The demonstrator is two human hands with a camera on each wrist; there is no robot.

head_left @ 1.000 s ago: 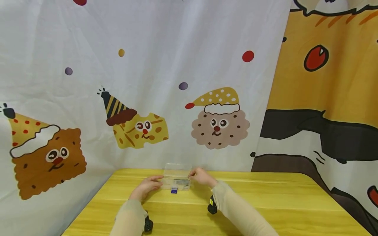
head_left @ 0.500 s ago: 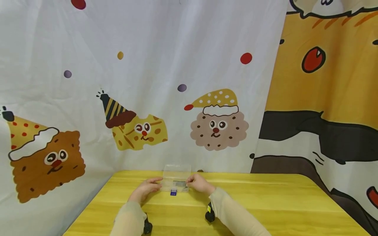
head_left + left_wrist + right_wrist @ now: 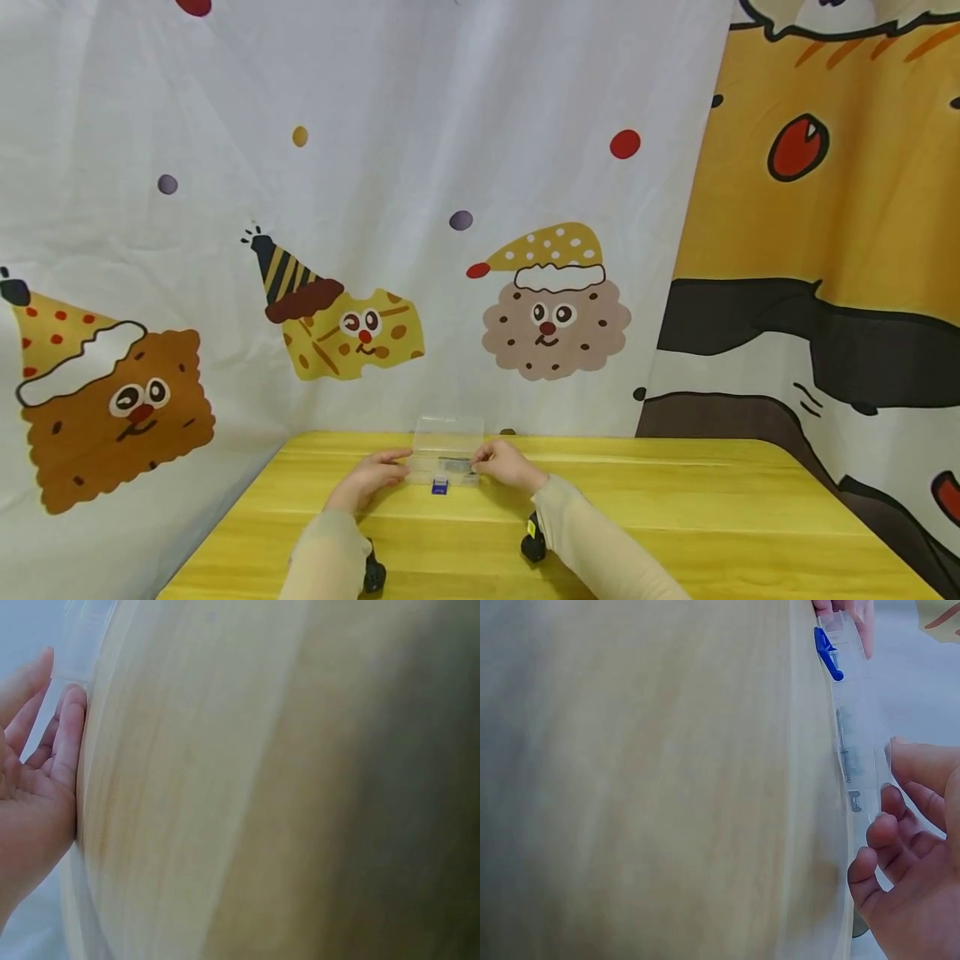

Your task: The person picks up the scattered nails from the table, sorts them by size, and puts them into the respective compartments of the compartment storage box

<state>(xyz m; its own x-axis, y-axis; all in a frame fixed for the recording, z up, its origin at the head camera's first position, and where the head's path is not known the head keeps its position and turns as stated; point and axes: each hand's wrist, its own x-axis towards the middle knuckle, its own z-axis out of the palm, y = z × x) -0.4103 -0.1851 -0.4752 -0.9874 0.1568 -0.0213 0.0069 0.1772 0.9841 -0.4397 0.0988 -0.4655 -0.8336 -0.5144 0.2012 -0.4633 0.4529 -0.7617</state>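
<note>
A clear plastic box (image 3: 422,469) with a raised lid (image 3: 448,435) stands at the back of the table. Its front carries a blue latch (image 3: 439,487). Small grey metal pieces (image 3: 846,750) show through the wall, too blurred to name. My left hand (image 3: 372,477) rests against the box's left end with extended fingers. At the opposite end, my right hand (image 3: 510,465) has bent fingers at the box's right edge. Its thumb and fingertips come close together there in the right wrist view; whether they pinch a small piece is hidden.
The yellow wood-grain table (image 3: 675,508) spreads around and in front of the box. Right behind it hangs a white curtain (image 3: 360,100) with cartoon prints. Black wrist cameras (image 3: 533,542) sit under both sleeves, low over the tabletop.
The right hand has come slightly lower and left, from over the box's right edge to nearer its front part. The left hand keeps its place, and the view has shifted a little.
</note>
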